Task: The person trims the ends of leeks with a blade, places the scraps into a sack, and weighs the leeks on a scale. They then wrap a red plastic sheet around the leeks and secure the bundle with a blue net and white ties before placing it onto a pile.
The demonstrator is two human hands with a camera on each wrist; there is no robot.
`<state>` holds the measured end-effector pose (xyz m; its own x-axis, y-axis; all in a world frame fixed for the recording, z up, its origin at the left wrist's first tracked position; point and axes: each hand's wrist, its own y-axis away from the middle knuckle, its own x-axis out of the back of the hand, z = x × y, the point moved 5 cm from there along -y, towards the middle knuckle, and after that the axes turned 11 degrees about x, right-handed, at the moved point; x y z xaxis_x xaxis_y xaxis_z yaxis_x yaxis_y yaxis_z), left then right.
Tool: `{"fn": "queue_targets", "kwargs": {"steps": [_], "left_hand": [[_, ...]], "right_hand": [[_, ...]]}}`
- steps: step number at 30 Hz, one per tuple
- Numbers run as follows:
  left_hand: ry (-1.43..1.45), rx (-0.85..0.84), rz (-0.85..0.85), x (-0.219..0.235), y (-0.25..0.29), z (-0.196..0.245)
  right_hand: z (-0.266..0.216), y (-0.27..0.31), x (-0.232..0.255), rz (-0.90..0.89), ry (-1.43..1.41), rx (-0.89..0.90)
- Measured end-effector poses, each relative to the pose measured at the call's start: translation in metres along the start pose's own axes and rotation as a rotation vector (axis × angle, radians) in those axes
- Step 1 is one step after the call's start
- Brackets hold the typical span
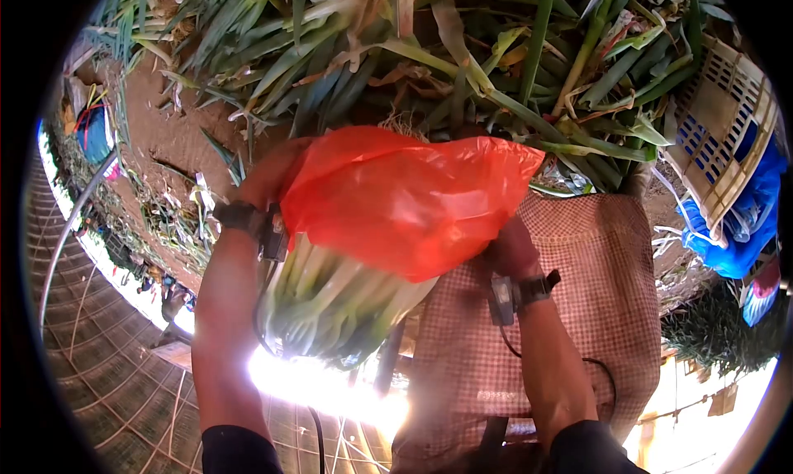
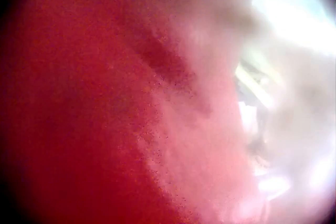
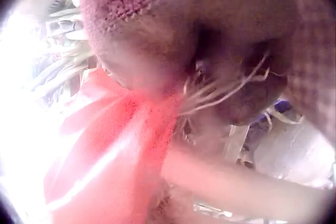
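Observation:
A red plastic bag (image 1: 405, 197) covers the upper part of a bundle of green-and-white stalks (image 1: 339, 300). My left hand (image 1: 277, 172) is at the bag's left edge, its fingers hidden behind the plastic; blurred red film (image 2: 105, 103) fills most of the left wrist view. At the bag's right side is my gloved right hand (image 1: 510, 249). The right wrist view shows that hand (image 3: 152, 40) with curled fingers pinching the gathered red plastic (image 3: 126, 129), beside thin pale roots (image 3: 215, 95).
Loose long-leafed stalks (image 1: 330, 69) lie across the far side on brown ground (image 1: 165, 168). A checked cloth (image 1: 595, 284) lies over the lap area. At the right are a slatted plastic crate (image 1: 714, 119) and blue plastic (image 1: 731, 255).

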<state>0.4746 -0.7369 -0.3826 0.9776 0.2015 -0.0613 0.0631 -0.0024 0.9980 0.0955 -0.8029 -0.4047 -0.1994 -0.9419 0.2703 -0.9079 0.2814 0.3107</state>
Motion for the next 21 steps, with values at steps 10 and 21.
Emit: {"fn": "queue_targets", "kwargs": {"steps": [10,21], "left_hand": [[0.136,-0.001,-0.055,0.012,0.002,-0.020],[0.176,0.071,-0.037,0.002,-0.030,0.036]], "right_hand": [[0.016,-0.018,0.032,0.118,-0.276,-0.221],[0.115,-0.072,-0.026,0.425,-1.547,-0.319]]}}
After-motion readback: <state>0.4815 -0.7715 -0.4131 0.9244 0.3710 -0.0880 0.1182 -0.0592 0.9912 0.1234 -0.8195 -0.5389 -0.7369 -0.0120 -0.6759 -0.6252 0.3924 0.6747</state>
